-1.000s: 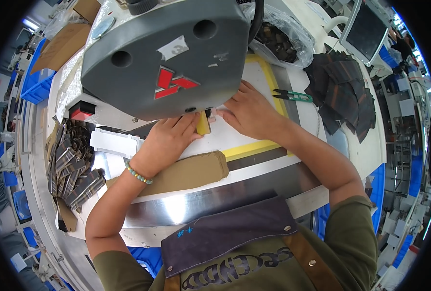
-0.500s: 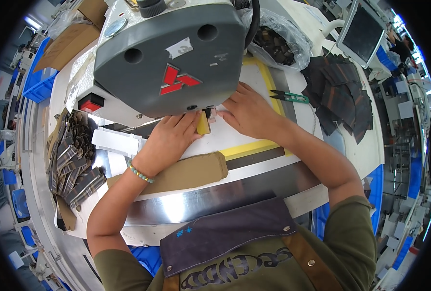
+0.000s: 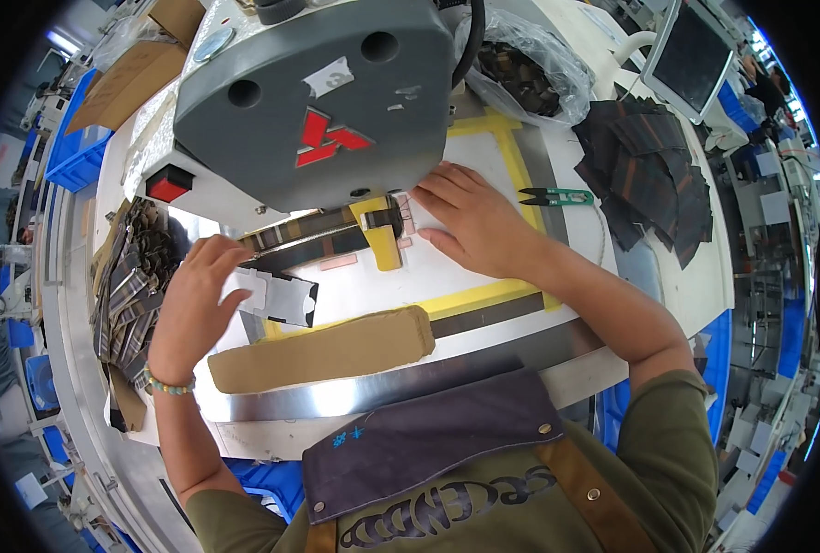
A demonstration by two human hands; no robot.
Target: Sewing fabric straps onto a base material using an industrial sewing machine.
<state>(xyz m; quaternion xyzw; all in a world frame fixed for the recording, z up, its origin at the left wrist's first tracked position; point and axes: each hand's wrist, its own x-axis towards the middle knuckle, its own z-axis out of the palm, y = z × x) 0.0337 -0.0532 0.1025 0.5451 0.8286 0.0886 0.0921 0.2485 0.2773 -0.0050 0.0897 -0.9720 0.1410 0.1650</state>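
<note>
A grey sewing machine head (image 3: pixel 271 138) overhangs the white work plate (image 3: pixel 350 293). Under it lie dark plaid fabric strips (image 3: pixel 322 247), with a thin metal bar between them. A yellow presser piece (image 3: pixel 387 251) sits at their right end. My left hand (image 3: pixel 198 300) is left of the strips, thumb apart from the fingers, nearest a white box-like piece (image 3: pixel 279 297) with dark edges; nothing shows in its grasp. My right hand (image 3: pixel 483 221) rests palm down right of the presser piece, its fingers stretched out, the tips near the machine head's lower edge.
Brown padded strip (image 3: pixel 322 350) lies along the near side. Plaid pieces (image 3: pixel 138 295) are heaped at far left, more dark fabric pieces (image 3: pixel 645 166) at right. Green-handled thread snips (image 3: pixel 562 196) lie beyond my right hand. A plastic bag (image 3: pixel 562 92) of pieces and a screen (image 3: pixel 691 64) stand behind.
My left hand has moved left, away from the yellow presser piece, uncovering it and the fabric strips. The white box-like piece has shifted right and nearer. My right hand stays nearly in place.
</note>
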